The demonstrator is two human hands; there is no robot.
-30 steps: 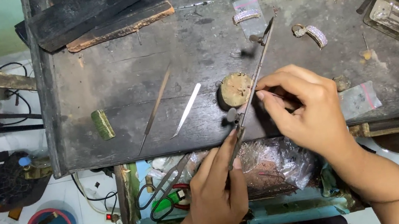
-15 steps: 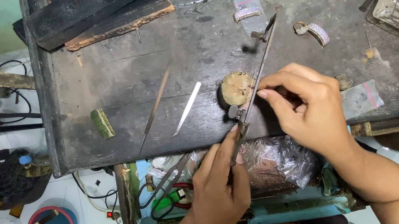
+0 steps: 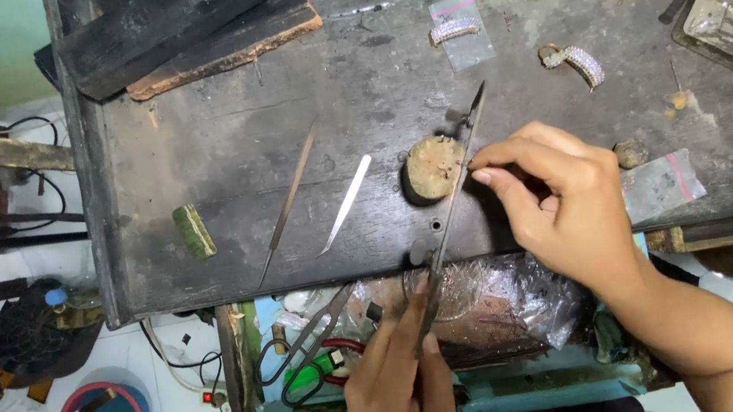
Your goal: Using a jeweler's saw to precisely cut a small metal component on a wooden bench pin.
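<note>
Here we note the left hand pinching the handle of long thin shears, which slant across the dark worktop. The right hand pinches their blade beside the round wooden block; tweezers lie well apart.

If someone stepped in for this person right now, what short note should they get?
Left hand: grips the handle end of long thin shears, which lie across the bench edge.
Right hand: fingertips pinched at the blade, beside a round wooden block.
Nearby: two thin tools lie to the left, a jewelled band behind.
Done or left: cannot tell; whatever is pinched is too small to see.
</note>
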